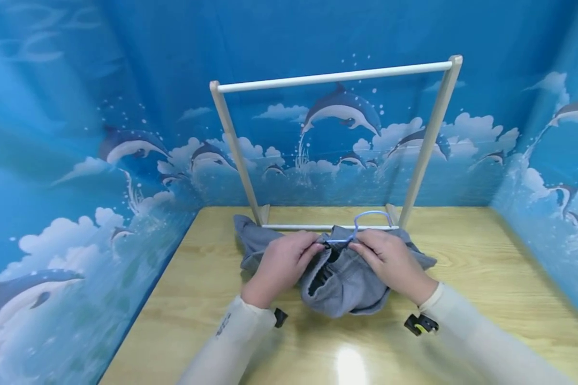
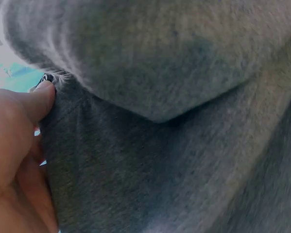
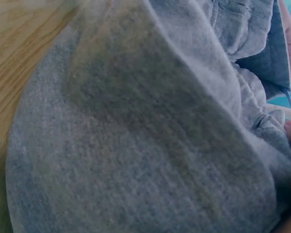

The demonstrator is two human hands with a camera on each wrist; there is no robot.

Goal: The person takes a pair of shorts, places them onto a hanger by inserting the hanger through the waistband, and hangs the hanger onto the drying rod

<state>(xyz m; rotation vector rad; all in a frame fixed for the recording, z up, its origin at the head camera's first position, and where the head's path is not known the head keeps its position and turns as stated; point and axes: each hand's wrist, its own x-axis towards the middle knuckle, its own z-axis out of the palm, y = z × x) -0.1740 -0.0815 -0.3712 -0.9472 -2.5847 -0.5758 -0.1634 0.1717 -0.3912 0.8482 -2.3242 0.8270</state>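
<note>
A grey garment (image 1: 347,289) lies bunched on the table, its dark opening facing the head camera. A thin blue hanger (image 1: 372,213) sits at that opening, its hook standing out above the cloth towards the back right. My left hand (image 1: 285,262) pinches the garment's edge near the left end of the visible hanger bar. In the left wrist view, the thumb of that left hand (image 2: 11,131) presses on the grey cloth (image 2: 160,160). To the right of the opening, my right hand (image 1: 390,262) pinches the cloth beside the hook's base. Grey cloth (image 3: 126,141) fills most of the right wrist view.
A wooden rack (image 1: 428,144) with a white top rail (image 1: 334,77) and a low white bar stands behind the garment. The light wood table (image 1: 183,321) extends to both sides. Blue dolphin-print curtains (image 1: 279,37) surround it.
</note>
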